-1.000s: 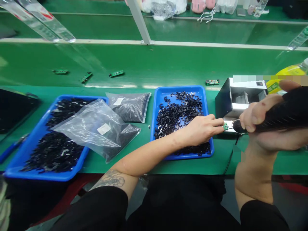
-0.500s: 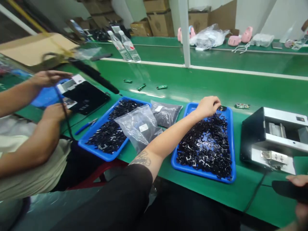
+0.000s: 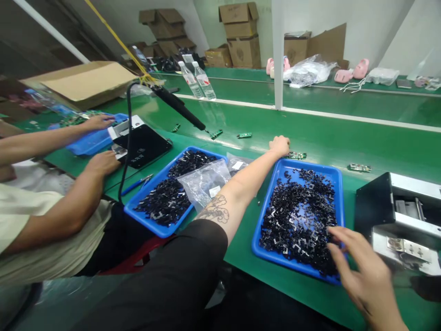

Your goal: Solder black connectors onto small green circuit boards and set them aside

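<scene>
My left hand (image 3: 279, 145) reaches past the far edge of a blue tray (image 3: 272, 184) onto the green belt. Its fingers are curled down beside a small green circuit board (image 3: 296, 156); whether it grips the board is hidden. My right hand (image 3: 365, 276) hovers with fingers spread over the tray's near right corner, touching the heap of small black plastic parts (image 3: 299, 216). It holds nothing.
A metal box machine (image 3: 399, 216) stands right of the tray. A second blue tray (image 3: 165, 193) of black parts and plastic bags (image 3: 206, 181) lie to the left. A co-worker's hands (image 3: 99, 161) work at a black device (image 3: 141, 145). More boards (image 3: 358, 168) lie on the belt.
My left hand moved from the tray's far corner out onto the belt by a board. My right hand let go of the black tool and came over the tray, open. The view turned left.
</scene>
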The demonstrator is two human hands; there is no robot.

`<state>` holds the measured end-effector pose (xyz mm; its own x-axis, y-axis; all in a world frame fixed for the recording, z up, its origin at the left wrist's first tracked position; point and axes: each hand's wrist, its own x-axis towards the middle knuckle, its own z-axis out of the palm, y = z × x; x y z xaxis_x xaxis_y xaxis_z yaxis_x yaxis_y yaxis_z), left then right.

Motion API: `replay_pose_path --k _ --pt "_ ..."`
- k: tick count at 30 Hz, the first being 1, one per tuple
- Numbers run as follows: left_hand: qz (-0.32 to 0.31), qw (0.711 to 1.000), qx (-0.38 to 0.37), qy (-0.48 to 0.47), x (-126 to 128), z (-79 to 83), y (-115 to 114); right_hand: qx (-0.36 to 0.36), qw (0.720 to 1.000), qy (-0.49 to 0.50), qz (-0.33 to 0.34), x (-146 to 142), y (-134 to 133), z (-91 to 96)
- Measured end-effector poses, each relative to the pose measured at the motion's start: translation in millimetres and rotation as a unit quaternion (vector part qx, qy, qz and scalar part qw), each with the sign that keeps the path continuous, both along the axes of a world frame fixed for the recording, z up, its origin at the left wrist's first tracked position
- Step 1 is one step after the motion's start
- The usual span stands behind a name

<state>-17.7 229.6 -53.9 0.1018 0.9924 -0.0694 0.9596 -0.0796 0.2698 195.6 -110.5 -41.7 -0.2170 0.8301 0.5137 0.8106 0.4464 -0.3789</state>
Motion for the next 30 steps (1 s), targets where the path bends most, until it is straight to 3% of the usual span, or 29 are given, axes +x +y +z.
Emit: replay_pose_path --k 5,9,15,22,27,30 --pt "0.116 0.991 0.016 0.063 -47.2 0.7 15.4 -0.031 0.983 -0.177 0.039 -34.0 43.7 -31.1" --pt "0.165 0.982 0.012 0.093 -83.8 -0.3 23.0 -0.06 0.978 -0.194 0.053 -37.3 49.2 -46.0" --pt "0.157 0.982 0.01 0.1 -108.9 -5.2 23.8 -0.098 0.98 -0.158 0.068 -33.3 51.5 -48.0" --pt "0.132 0.99 0.015 0.043 -103.4 -0.8 15.8 -0.122 0.978 -0.156 0.06 -35.5 50.9 -47.8" --pt "0.118 0.99 0.024 -0.067 -73.1 9.6 3.5 -0.123 0.977 -0.169 0.048 -38.9 50.6 -52.1" --pt "0.103 0.981 0.021 -0.162 -47.3 18.1 -15.1 -0.128 0.978 -0.163 0.04 -40.2 50.8 -49.0"
